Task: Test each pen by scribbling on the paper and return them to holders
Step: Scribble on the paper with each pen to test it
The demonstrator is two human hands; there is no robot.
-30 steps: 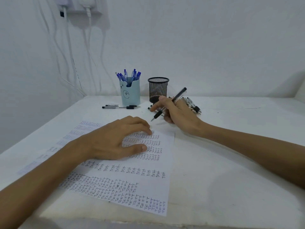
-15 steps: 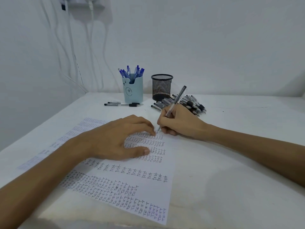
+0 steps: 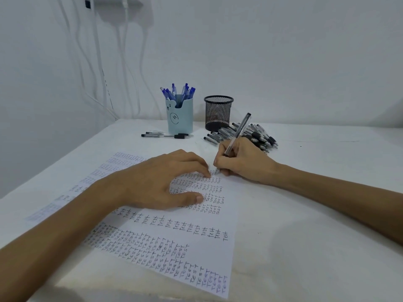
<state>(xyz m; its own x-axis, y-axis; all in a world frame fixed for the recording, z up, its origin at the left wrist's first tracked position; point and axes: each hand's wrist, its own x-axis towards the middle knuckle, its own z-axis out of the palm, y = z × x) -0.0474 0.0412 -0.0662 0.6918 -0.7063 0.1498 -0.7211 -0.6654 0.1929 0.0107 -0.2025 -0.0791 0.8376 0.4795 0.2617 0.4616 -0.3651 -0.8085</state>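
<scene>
Right hand (image 3: 246,162) pinches a clear-barrelled pen (image 3: 238,132) in a writing grip, fingers curled tight round the barrel. The tip is down at the far right corner of the paper (image 3: 196,247), back end tilted up and away. Left hand (image 3: 157,182) lies on the paper's far half, fingers spread and slightly bent, holding nothing. Its fingertips press the sheet just beside the pen tip.

The paper is covered in rows of small "test" scribbles, black and some blue.

Beyond the paper's far edge, a light blue holder (image 3: 180,116) stands upright, packed with blue pens (image 3: 178,92). Two black pens (image 3: 165,135) lie flat between it and the paper. A black mesh holder (image 3: 218,113) stands beyond the paper's far right corner; can't tell its contents. A heap of black pens (image 3: 259,136) lies beyond that same corner, behind the right hand. White table (image 3: 305,236) sits under the paper.
</scene>
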